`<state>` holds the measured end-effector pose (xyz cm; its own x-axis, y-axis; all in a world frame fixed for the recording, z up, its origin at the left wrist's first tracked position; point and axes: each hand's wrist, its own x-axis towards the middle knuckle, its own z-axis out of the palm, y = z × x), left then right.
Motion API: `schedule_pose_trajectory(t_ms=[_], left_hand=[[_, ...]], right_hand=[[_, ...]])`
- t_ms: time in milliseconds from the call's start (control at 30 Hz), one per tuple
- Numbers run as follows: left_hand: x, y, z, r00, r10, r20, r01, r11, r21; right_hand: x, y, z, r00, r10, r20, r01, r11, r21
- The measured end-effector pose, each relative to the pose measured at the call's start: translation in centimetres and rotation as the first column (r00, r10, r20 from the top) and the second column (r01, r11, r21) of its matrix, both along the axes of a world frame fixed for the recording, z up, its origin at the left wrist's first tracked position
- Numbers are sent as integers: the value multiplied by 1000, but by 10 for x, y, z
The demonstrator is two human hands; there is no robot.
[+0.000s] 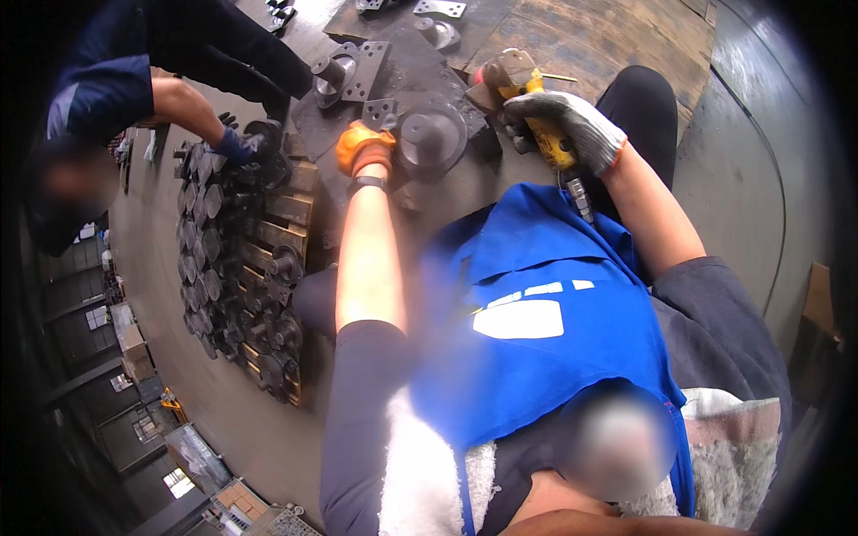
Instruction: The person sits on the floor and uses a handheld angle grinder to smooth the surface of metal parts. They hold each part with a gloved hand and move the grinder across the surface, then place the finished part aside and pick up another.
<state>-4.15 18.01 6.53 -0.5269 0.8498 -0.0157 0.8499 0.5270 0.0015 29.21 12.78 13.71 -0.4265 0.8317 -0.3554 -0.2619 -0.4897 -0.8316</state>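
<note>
My left hand, in an orange glove, is closed on the edge of a dark round metal part. This part has a raised central boss and a small plate with holes at its side, and it lies on a dark work surface. In a whitish-grey glove, my right hand wraps round the body of a yellow air grinder. The grinder's head sits to the right of the round part, apart from it. From its rear end a metal hose coupling points back toward my blue apron.
More flanged metal parts lie beyond my left hand. On the left, a wooden pallet carries stacked metal parts. A co-worker's gloved hand rests at that stack. Wooden boards extend at the far right, and a cable crosses the floor.
</note>
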Motion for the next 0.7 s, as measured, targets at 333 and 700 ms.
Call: schedule_pose_trajectory(t_ms=[333,700], left_hand=[[-2,-53,22,913,363,185,-320,921,-224],[104,-146,65,-58,78,995,30,997,-76]], right_hand=[[-14,1,2,979,167,-115,-164,986,36],[-27,2,-44,905,357,233,-419,847,328]])
